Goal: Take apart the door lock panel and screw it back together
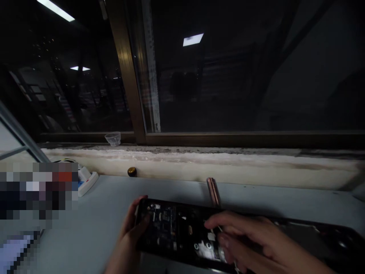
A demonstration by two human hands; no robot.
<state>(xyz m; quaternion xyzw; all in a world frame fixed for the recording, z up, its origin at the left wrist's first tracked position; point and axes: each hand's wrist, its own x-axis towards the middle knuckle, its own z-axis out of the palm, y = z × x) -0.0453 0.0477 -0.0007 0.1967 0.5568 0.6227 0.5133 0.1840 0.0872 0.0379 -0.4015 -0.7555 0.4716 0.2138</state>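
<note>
A long black device housing [185, 213] lies across the front of the table, its inside exposed, with a dark circuit board [164, 224] at its left end. My left hand [132, 232] is closed around that left end, thumb on top near the board. Over the housing's middle, my right hand [245, 239] is closed in a pinch, with a thin pale wire-like piece showing at its fingers. Close to these fingertips is a small white part [211, 236]. A shiny plate [208, 251] with ring-shaped holes sits just below. My right hand and forearm hide part of the housing.
Behind the housing stands a copper-coloured cylinder [213, 190]. A small black-and-gold round cap [132, 171] rests by the wall. The sill holds a clear plastic cup [113, 139]. A white power strip [89, 184] is at the left, beside a pixelated area. Dark windows rise behind.
</note>
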